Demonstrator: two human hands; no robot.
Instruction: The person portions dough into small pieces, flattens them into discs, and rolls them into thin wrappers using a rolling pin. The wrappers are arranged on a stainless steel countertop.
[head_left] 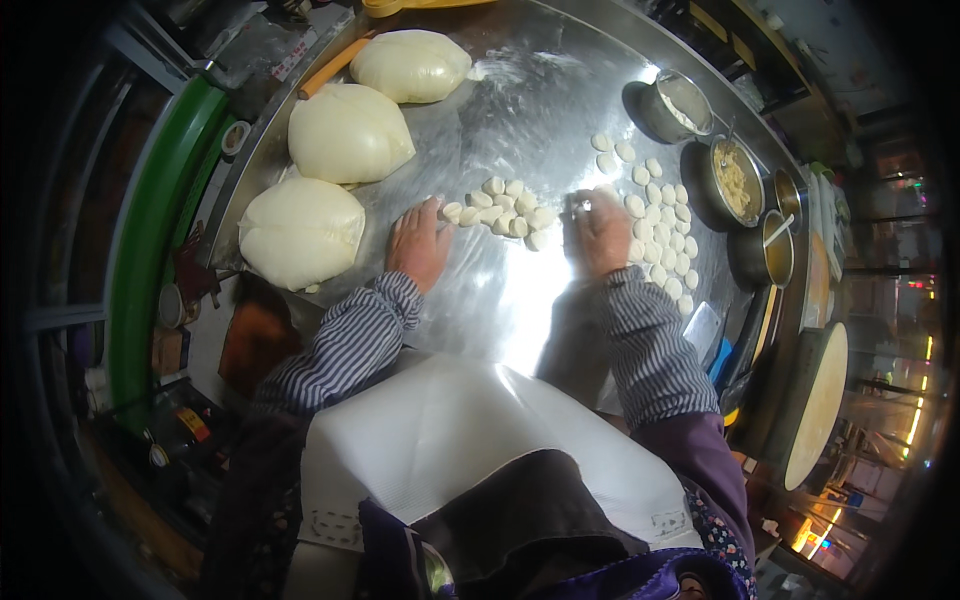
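On the steel worktop (480, 290), a loose heap of small round dough pieces (516, 208) lies between my two hands. My left hand (418, 243) rests flat at the heap's left edge, thumb apart from the fingers, with nothing held. My right hand (603, 232) is palm down beside the flattened dough discs (662, 232) spread to its right. Its floury fingertips are blurred, so what lies under them cannot be made out. A pale disc shows just beyond those fingers. Striped sleeve covers (345, 345) reach to both wrists.
Three large dough masses (350, 133) line the worktop's left side, with a wooden rolling pin (337, 66) behind. At the right stand a metal bowl of flour (684, 104), a bowl of yellowish filling (737, 180) and a pot (777, 250). A round wooden board (817, 405) leans at the right edge.
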